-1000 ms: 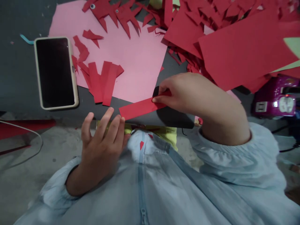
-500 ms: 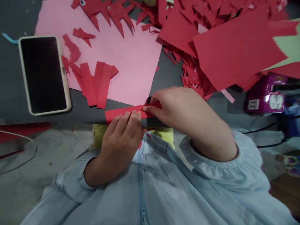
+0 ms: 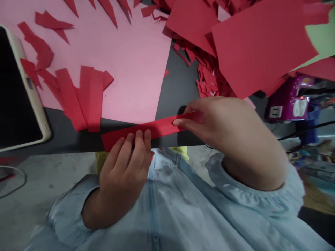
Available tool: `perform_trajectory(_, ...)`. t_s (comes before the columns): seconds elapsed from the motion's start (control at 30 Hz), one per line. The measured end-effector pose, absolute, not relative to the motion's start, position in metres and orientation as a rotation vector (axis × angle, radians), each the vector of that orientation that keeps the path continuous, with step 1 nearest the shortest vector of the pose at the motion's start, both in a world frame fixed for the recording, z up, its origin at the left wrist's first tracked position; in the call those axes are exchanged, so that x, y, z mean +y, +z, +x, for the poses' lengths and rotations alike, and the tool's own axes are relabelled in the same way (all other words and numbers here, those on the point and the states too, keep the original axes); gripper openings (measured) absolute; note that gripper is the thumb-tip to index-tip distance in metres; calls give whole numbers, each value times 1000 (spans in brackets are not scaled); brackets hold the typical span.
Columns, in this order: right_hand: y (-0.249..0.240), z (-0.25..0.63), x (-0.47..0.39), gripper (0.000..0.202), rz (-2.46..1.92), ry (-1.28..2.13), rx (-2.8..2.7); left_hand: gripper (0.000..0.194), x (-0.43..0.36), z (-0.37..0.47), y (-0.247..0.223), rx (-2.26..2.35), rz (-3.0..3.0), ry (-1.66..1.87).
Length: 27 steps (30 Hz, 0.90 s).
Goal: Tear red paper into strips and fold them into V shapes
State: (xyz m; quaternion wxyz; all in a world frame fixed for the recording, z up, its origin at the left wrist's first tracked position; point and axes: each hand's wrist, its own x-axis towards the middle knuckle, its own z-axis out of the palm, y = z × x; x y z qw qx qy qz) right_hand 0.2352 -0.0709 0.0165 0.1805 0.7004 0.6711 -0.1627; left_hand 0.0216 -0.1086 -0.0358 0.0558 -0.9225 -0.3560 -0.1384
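A long red paper strip (image 3: 161, 127) lies slantwise along the near edge of the dark table. The thumb and forefinger of my right hand (image 3: 209, 116) pinch its right part. My left hand (image 3: 125, 174) rests its fingertips on the strip's lower left part, with the palm below the table edge; its thumb is mostly hidden. Left of the strip, folded red strips (image 3: 91, 94) lie partly on a pink sheet (image 3: 131, 62). More bent red pieces (image 3: 43, 52) are on the sheet's left side.
A phone (image 3: 42, 115) lies at the left. Large red sheets (image 3: 261, 45) and a heap of red scraps (image 3: 209, 82) cover the right back. A shiny purple device (image 3: 288, 99) stands at the right, with dark cables beside it.
The view has shifted closer to the table. My right hand has moved right along the strip, and more of the strip shows between my hands. My left fingers still rest on it.
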Motion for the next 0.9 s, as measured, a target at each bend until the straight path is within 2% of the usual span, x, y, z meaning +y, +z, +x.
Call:
perform_trajectory(0.43,15,234,-70,26,1999,-554,1863,52,-105,21,-34,-1068,-2866,-394)
perform_trajectory(0.67,16,235,-66,27,1980,-531,1895,47,-110,17,-40,-1032,-2821,-357)
perform_trajectory(0.9,13,234,-67,26,1969,-463,1878,55,-111,24,-36,-1001,-2778,-295)
